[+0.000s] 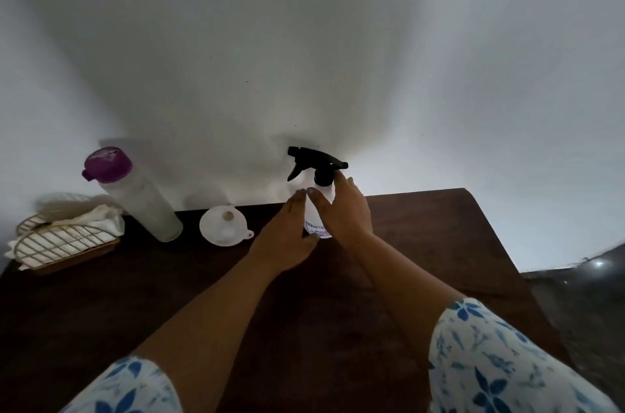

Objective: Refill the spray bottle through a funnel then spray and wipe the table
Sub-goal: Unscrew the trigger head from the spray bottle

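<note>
Bracketing the spray bottle [318,209] at the far edge of the tabletop [422,243] with left hand [287,233] and right hand [345,213], fingers [297,201] straight and apart on either side, clamped on nothing, white funnel [221,226] lying just left, purple-capped bottle [135,199] and basket [64,238] toward the far-left corner.

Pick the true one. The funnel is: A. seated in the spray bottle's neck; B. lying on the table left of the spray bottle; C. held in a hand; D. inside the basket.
B: the funnel lies on the table between the purple-lidded bottle and the spray bottle.
</note>
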The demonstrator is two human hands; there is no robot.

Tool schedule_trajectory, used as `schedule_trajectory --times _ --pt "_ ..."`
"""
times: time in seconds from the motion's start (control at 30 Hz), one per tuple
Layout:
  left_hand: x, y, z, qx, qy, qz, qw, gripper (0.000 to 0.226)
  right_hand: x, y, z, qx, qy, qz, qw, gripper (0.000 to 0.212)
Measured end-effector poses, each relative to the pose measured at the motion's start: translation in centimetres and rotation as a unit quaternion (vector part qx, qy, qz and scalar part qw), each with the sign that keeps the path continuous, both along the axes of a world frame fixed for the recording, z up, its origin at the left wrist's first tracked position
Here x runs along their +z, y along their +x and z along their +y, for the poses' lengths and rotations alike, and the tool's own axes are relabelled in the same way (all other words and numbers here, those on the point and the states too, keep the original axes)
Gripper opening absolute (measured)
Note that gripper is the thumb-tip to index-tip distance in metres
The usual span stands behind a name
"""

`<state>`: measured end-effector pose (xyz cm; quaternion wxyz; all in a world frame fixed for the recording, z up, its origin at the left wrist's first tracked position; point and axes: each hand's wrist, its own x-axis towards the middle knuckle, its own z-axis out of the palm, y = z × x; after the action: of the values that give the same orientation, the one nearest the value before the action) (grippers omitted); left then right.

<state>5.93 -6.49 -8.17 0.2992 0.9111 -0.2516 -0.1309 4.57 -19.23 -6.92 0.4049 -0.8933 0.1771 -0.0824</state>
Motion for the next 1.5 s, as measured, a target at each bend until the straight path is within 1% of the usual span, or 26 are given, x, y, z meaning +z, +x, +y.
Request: schedule_trajectory --times 0.1,0.23,0.33,0.43,0.53,0.63,0.7,0.8,0.93,1.0,1.23,1.3,1.37,1.43,1.5 --pt "-0.4 -0.3 -0.6 0.001 -0.019 0.01 1.0 0.08 -0.1 0.5 -0.2 -0.01 0.041 -0.015 0.999 0.037" --pt "-0.5 -1.5 -0.6 0.012 -0.045 0.023 0.999 0.08 -0.3 -0.7 -0.1 -0.01 0.066 -0.036 0.997 0.038" --pt "0.0 -2.5 0.0 0.018 -0.065 0.021 0.997 0.077 0.2 -2.6 0.4 -0.013 0.089 -0.054 0.995 0.034" --pt "1.1 -4.4 0.5 0.036 -0.121 0.011 0.992 0.059 1.3 -5.3 1.6 0.005 0.113 -0.062 0.992 0.032" --pt "3.0 -7.8 1.3 0.063 -0.175 0.013 0.982 0.042 3.0 -9.1 3.5 -0.002 0.159 -0.091 0.983 0.035" --pt "4.6 -11.5 2.8 0.08 -0.17 -0.025 0.982 0.025 4.6 -13.2 6.0 -0.02 0.171 -0.101 0.98 0.035" --pt "5.1 -13.8 4.0 0.08 -0.152 -0.053 0.984 0.021 5.5 -15.7 7.6 -0.034 0.167 -0.103 0.98 0.035" --pt "6.3 -18.1 6.5 0.048 -0.118 -0.082 0.988 0.017 7.2 -19.8 10.4 -0.074 0.142 -0.11 0.981 0.038" --pt "7.9 -23.6 10.5 0.026 -0.138 -0.104 0.985 0.02 8.8 -25.3 14.7 -0.101 0.132 -0.15 0.975 0.032" --pt "8.4 -25.7 12.1 0.013 -0.126 -0.115 0.985 0.023 9.4 -27.7 16.4 -0.097 0.142 -0.162 0.972 0.028" --pt "9.4 -30.9 16.1 0.002 -0.156 -0.049 0.987 0.025 10.2 -33.3 19.4 -0.063 0.131 -0.155 0.977 0.022" --pt "9.7 -31.8 16.7 0.0 -0.165 -0.047 0.985 0.029 11.0 -34.3 19.2 -0.016 0.148 -0.137 0.979 0.019" --pt "9.9 -32.6 17.2 -0.001 -0.178 -0.051 0.983 0.039 11.9 -35.3 18.3 0.06 0.198 -0.118 0.971 0.013" --pt "10.2 -33.3 17.4 -0.001 -0.193 -0.039 0.98 0.048 12.4 -36.0 17.8 0.112 0.247 -0.112 0.956 0.019" --pt "10.5 -33.9 17.3 -0.009 -0.212 -0.036 0.977 0.048 12.5 -36.4 18.0 0.111 0.261 -0.131 0.95 0.023"
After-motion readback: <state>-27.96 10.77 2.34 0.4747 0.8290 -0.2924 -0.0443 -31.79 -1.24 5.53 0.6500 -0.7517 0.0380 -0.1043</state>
